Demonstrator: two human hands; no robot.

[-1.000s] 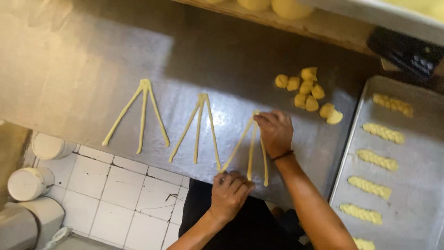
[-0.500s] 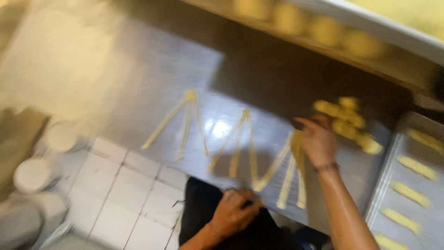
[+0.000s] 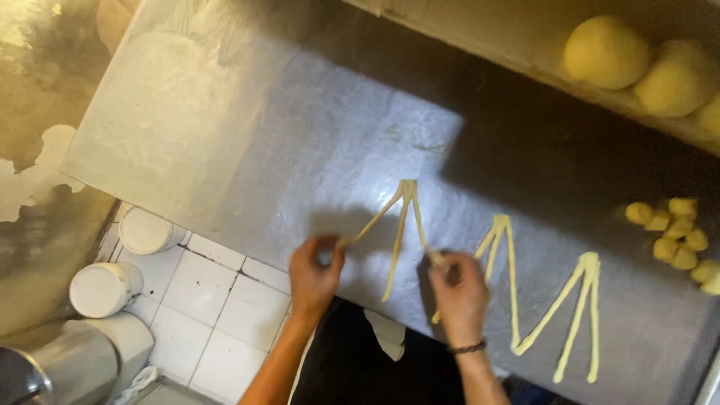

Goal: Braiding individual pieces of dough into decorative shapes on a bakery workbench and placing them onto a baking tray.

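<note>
— Pinching the two outer strands of the leftmost dough bundle [image 3: 401, 225]: left hand [image 3: 313, 274] closing finger and thumb on the tip of the left strand, right hand [image 3: 459, 294] closing on the near end of the right strand. Middle strand lying loose between them, untouched.

— Lying where, exactly?

— Flat on the steel counter [image 3: 247, 150], near its front edge, just left of two more dough bundles [image 3: 547, 292] of the same three-strand kind. Joined at the far tip, fanning open toward the body.

— Pointing which way, then?

— Apex pointing away, toward the back of the counter; long axis running front to back, tilting slightly left at the loose ends. Outer strands splaying at a shallow angle off the middle one.

— Risking anything?

— Probably stretching thin or snapping, judging by how slender the strands look; pulling too hard on either end causing that. Also tearing loose at the pinched apex, if tugged sideways. Possibly sticking to the bare steel and dragging, with little flour showing there. Brushing the neighbouring bundle with the right wrist, too, sitting so near.

— Anything else around?

— Small dough lumps [image 3: 675, 236] clustering at the right, well apart from both hands. Large dough balls [image 3: 607, 52] resting on a shelf [image 3: 480, 30] behind. White tubs [image 3: 105, 289] standing on the tiled floor [image 3: 217, 300] below the counter's left end.
</note>
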